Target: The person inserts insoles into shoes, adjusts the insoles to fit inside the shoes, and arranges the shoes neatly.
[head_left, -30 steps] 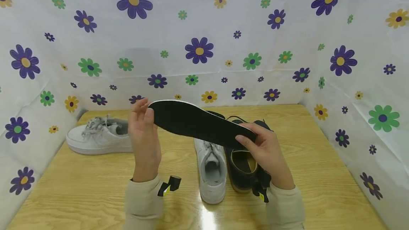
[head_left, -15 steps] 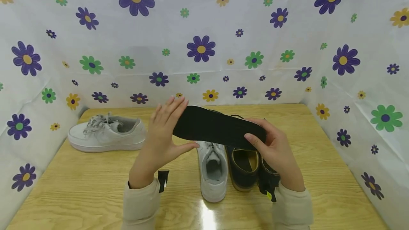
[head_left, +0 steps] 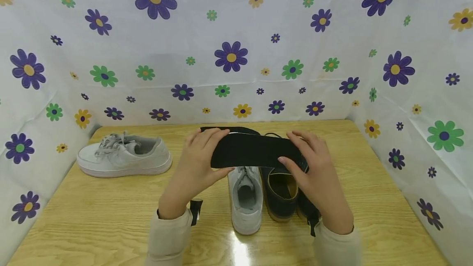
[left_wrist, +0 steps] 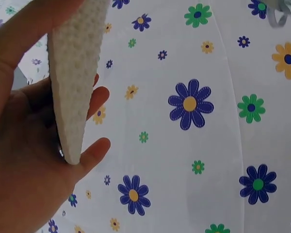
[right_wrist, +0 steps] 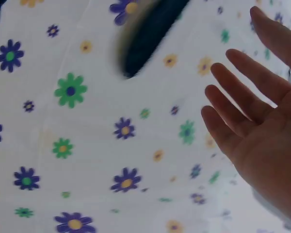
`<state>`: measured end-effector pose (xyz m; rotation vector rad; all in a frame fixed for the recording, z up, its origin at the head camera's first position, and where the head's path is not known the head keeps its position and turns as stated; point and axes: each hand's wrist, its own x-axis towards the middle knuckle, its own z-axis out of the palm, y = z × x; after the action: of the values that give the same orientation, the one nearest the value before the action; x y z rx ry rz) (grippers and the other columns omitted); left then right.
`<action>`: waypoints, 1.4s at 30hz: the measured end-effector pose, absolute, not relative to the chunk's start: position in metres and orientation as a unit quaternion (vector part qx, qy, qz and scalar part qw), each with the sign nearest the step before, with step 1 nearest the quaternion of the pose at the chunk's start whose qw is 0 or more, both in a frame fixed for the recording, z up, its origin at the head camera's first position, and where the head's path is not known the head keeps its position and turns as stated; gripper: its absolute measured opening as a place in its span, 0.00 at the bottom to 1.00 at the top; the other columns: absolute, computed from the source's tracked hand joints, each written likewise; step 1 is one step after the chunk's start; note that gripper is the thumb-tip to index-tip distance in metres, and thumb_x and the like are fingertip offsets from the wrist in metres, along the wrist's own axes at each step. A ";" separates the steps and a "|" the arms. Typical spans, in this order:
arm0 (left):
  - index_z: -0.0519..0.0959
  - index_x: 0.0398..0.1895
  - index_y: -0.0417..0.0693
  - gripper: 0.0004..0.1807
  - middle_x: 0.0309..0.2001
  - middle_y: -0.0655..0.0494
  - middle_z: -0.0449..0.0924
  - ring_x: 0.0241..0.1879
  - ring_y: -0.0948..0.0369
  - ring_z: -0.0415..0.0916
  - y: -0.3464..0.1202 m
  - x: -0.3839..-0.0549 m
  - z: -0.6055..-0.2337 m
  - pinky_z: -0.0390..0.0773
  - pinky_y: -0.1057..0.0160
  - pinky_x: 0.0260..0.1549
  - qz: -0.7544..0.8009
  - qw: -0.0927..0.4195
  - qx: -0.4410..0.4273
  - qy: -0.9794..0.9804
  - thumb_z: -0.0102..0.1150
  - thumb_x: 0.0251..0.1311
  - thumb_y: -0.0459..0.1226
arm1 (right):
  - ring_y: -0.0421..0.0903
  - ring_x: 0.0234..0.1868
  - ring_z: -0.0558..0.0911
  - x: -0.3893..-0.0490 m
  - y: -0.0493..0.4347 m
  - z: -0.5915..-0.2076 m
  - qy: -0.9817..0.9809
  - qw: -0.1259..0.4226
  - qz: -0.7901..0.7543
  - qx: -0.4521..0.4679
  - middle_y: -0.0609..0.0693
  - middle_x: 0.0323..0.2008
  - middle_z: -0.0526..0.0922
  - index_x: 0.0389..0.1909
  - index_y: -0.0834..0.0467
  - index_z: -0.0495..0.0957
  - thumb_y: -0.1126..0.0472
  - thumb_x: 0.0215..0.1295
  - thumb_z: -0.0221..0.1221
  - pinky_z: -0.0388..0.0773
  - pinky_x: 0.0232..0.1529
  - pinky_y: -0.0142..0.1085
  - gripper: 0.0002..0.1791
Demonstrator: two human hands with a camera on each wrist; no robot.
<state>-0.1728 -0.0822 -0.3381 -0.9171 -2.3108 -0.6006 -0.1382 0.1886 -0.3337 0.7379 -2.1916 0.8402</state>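
Observation:
A black insole (head_left: 251,151) is held up sideways above the shoes. My left hand (head_left: 197,165) grips one end, thumb below and fingers over the upper edge. The left wrist view shows the insole's white, dimpled side (left_wrist: 77,73) between thumb and fingers. My right hand (head_left: 314,167) is at the other end in the head view, thumb overlapping the black face. In the right wrist view, the right hand (right_wrist: 276,131) has its fingers spread, apart from the blurred insole (right_wrist: 153,39). Behind the left fingers shows another flat black piece (head_left: 236,129).
Beneath the hands stands a white sneaker (head_left: 246,221), heel toward me. Right of it is a pair of dark shoes (head_left: 281,206), partly hidden by the right hand. Another white sneaker (head_left: 122,161) lies at left on the wooden table (head_left: 92,216). Flowered cloth (head_left: 199,24) encloses the sides.
The insole has turned from slanted to nearly level. My left hand has moved right, changing from a fingertip grip to a fuller one. The right hand has loosened from its end.

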 end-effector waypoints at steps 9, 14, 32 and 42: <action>0.75 0.55 0.41 0.39 0.51 0.47 0.77 0.52 0.51 0.74 -0.061 -0.166 -0.338 0.59 0.44 0.62 -0.228 0.304 -0.381 -0.843 0.81 0.36 0.40 | 0.60 0.61 0.69 -0.132 0.147 -0.339 -0.895 0.302 0.194 0.263 0.62 0.60 0.70 0.65 0.64 0.67 0.53 0.43 0.76 0.64 0.62 0.54 0.47; 0.78 0.50 0.44 0.30 0.48 0.51 0.78 0.51 0.55 0.75 -0.051 -0.165 -0.339 0.62 0.44 0.61 -0.223 0.322 -0.416 -0.821 0.79 0.40 0.38 | 0.58 0.57 0.73 -0.131 0.146 -0.341 -0.902 0.296 0.206 0.239 0.59 0.53 0.75 0.62 0.61 0.71 0.52 0.43 0.77 0.68 0.57 0.55 0.44; 0.79 0.30 0.48 0.13 0.38 0.53 0.76 0.43 0.53 0.72 -0.057 -0.164 -0.356 0.69 0.51 0.47 -0.239 0.320 -0.396 -0.827 0.75 0.44 0.34 | 0.39 0.30 0.79 -0.125 0.187 -0.329 -0.818 0.306 0.477 0.099 0.52 0.32 0.82 0.40 0.63 0.81 0.67 0.54 0.69 0.77 0.32 0.24 0.12; 0.75 0.29 0.48 0.16 0.34 0.56 0.67 0.39 0.57 0.66 -0.037 -0.183 -0.406 0.68 0.60 0.41 -0.012 0.218 -0.445 -0.869 0.74 0.46 0.42 | 0.39 0.20 0.73 -0.109 0.195 -0.347 -0.829 0.119 0.539 0.086 0.48 0.22 0.78 0.29 0.62 0.79 0.64 0.59 0.65 0.73 0.22 0.31 0.05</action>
<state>-0.1827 -0.0367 -0.4057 -1.2320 -2.4050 -0.0329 -0.1090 0.1954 -0.3467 0.2507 -2.4244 1.5767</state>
